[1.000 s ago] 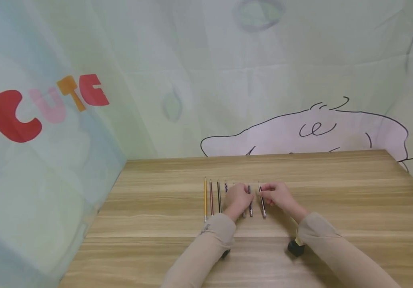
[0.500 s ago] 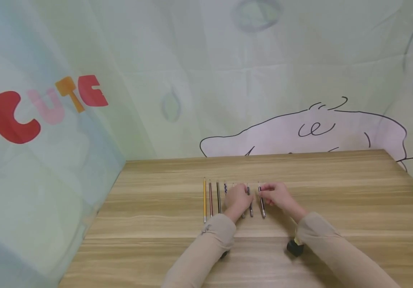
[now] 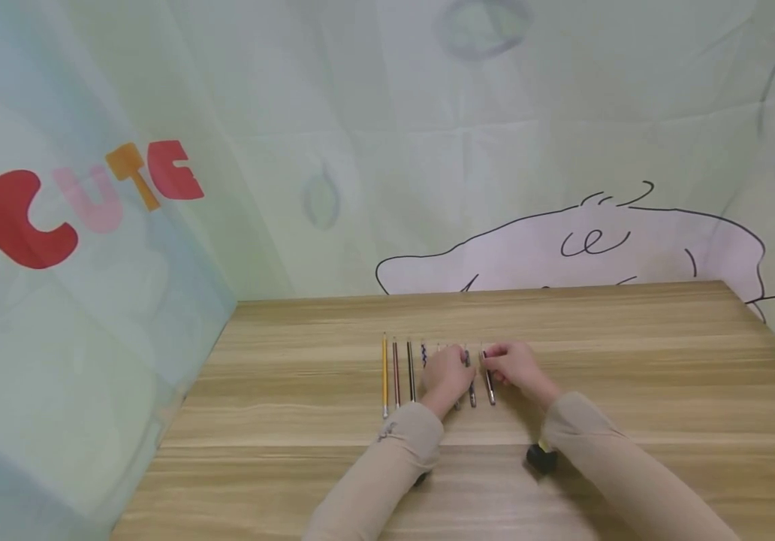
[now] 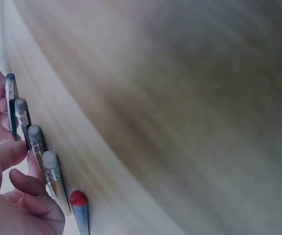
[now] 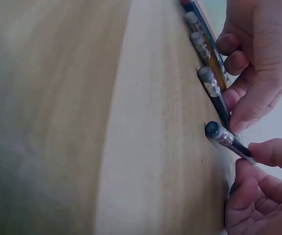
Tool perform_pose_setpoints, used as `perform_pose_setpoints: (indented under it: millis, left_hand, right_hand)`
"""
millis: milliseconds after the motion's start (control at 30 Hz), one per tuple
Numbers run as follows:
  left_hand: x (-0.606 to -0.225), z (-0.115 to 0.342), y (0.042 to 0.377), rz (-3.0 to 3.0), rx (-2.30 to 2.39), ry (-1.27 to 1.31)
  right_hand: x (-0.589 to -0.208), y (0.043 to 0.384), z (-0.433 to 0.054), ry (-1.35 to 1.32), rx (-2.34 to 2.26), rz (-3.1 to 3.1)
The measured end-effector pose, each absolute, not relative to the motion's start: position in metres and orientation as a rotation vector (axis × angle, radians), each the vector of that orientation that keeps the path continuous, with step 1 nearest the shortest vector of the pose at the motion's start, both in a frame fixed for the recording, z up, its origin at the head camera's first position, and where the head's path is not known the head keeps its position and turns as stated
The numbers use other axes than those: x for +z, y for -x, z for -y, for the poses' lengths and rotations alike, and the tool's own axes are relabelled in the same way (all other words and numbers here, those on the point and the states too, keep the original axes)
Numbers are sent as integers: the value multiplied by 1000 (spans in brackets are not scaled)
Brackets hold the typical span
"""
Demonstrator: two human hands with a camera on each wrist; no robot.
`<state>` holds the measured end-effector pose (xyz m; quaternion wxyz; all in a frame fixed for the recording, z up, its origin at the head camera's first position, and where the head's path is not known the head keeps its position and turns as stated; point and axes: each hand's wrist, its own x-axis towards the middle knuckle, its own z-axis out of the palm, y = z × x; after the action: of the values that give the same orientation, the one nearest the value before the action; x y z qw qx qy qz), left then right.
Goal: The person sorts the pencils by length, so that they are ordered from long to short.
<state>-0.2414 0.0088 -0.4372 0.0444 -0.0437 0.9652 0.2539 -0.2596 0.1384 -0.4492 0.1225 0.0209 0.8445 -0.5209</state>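
My right hand (image 3: 514,364) pinches the rightmost pencil (image 3: 491,387) of a row between thumb and fingers. That pencil has a dark blue eraser (image 5: 212,129) and a silvery ferrule, and leans a little. Just left of it, my left hand (image 3: 447,374) has thumb and index finger on a dark pencil with a grey eraser (image 5: 206,73). The left hand's other fingers are curled over neighbouring pencils and hide part of them in the head view. A narrow gap separates the two held pencils.
Left of my hands lie a yellow pencil (image 3: 384,376), a dark red pencil (image 3: 396,372), a black pencil (image 3: 411,368) and a blue patterned pencil (image 3: 424,352). A red-tipped pencil (image 4: 79,199) shows in the left wrist view. The wooden table (image 3: 279,361) meets a printed curtain behind.
My right hand has shifted slightly left with its pencil, narrowing the gap to the pencil at my left hand. The left hand stays in place.
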Motion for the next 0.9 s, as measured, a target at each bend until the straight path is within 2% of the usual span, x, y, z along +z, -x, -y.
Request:
perform_pose_setpoints:
  millis: [367,900]
  left_hand:
    - [-438,-9,242,-2947,779,147]
    - [-436,-10,241,-2933,778,166]
  right_hand:
    - [-447,264,-134,-57,-1324,-2539]
    - [-447,262,-132,-91,-1345,-2538]
